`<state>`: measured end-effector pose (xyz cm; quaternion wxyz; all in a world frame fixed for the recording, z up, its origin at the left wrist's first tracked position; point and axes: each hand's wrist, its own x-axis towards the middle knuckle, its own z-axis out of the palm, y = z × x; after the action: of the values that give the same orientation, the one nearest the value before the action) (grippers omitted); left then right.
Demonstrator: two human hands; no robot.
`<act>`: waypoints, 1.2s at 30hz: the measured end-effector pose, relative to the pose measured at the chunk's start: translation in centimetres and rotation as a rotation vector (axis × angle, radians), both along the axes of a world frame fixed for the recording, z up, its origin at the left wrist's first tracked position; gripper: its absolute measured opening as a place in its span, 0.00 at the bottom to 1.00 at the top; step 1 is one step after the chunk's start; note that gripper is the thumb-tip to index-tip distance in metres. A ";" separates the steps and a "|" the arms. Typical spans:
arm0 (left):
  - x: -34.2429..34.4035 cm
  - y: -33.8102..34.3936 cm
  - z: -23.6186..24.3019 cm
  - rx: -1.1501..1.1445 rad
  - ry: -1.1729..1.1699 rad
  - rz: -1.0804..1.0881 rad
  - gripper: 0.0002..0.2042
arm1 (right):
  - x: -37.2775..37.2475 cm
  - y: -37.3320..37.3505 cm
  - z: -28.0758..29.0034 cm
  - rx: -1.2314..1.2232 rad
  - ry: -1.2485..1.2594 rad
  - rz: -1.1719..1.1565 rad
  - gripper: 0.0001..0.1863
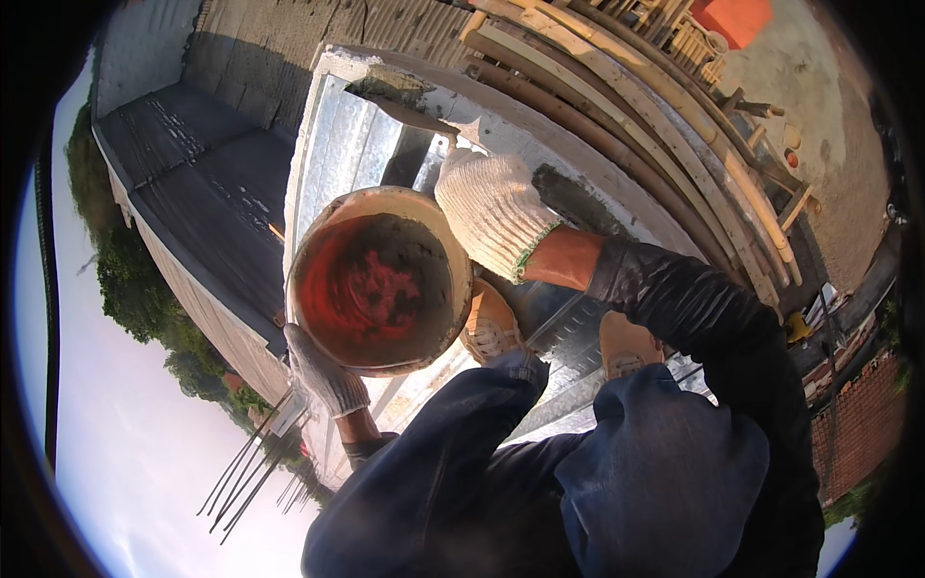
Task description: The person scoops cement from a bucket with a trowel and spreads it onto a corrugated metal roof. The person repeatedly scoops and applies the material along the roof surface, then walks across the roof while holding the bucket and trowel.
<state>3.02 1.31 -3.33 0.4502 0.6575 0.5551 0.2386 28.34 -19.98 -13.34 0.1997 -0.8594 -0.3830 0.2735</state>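
My right hand [487, 197], in a white knit glove, is closed on a small trowel [465, 130], its blade over the mortar-streaked edge of a pale ledge [568, 140]. My gloved left hand [321, 366] grips the lower left side of a round bucket [376, 289], which is red inside with grey mortar smeared on its wall. Galvanised metal channels [352, 130] lie within the ledge, behind the bucket and under me. My tan shoes [487, 323] stand on the metal at the bucket's right.
Long timber boards [674, 164] lie beyond the ledge, above a concrete ground [819, 116] with an orange object [727, 19]. A dark sheet roof [193, 212] slopes away on the left, with trees [135, 289] and sky past its edge. Bare rebar [241, 472] sticks out at lower left.
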 end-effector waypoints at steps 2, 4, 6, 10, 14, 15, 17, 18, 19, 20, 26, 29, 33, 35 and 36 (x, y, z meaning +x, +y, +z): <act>0.6 0.0 0.1 -0.003 0.015 -0.016 0.25 | 0.0 -1.5 0.8 -0.028 0.050 0.024 0.25; 2.1 -0.6 -0.2 -0.078 -0.042 -0.002 0.24 | 0.5 -4.4 1.7 -0.042 0.060 0.038 0.25; 2.6 -0.7 0.2 -0.074 -0.045 -0.048 0.24 | 0.8 -6.6 1.1 0.036 0.063 -0.044 0.22; 2.1 -0.5 0.5 -0.009 0.002 -0.129 0.23 | 2.6 -7.0 -0.5 0.173 -0.012 -0.207 0.16; 1.5 -0.1 0.1 -0.045 -0.057 -0.033 0.23 | 5.3 -3.5 -1.9 0.150 -0.038 -0.181 0.18; 1.6 0.0 -0.1 -0.078 -0.074 -0.014 0.23 | 5.7 -2.8 -2.3 0.130 -0.021 -0.164 0.18; 0.8 0.2 -0.1 -0.086 -0.086 -0.037 0.23 | 5.6 -1.4 -2.4 0.182 -0.034 -0.176 0.18; 0.4 0.6 -0.3 -0.074 -0.085 -0.089 0.23 | 5.6 -0.7 -2.5 0.197 -0.074 -0.172 0.17; 0.1 0.9 -0.5 -0.063 -0.085 -0.141 0.23 | 5.7 -0.4 -2.4 0.211 -0.114 -0.168 0.16; 0.4 0.6 -0.5 -0.058 -0.074 -0.118 0.23 | 6.0 -0.3 -2.6 0.229 -0.134 -0.146 0.16; -1.7 1.9 -0.9 -0.042 -0.046 -0.021 0.25 | 8.1 -1.1 -1.7 0.158 -0.235 0.091 0.07; -0.7 1.3 -0.6 -0.070 -0.061 -0.014 0.25 | 9.2 -3.0 -1.5 0.111 -0.259 0.230 0.08; 1.4 0.3 -0.1 -0.117 -0.102 -0.037 0.25 | 8.6 -5.9 -1.6 0.149 -0.290 0.250 0.24; 2.4 -0.3 0.4 -0.107 -0.083 -0.082 0.24 | 7.2 -7.0 -0.5 0.133 -0.293 0.210 0.30; 2.9 -0.6 0.7 -0.091 -0.079 -0.103 0.24 | 7.0 -7.2 0.6 -0.023 -0.237 0.284 0.35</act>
<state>5.95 0.70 -2.67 0.5129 0.6540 0.5128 0.2152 35.36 -27.13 -12.78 0.1026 -0.8250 -0.5184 0.2000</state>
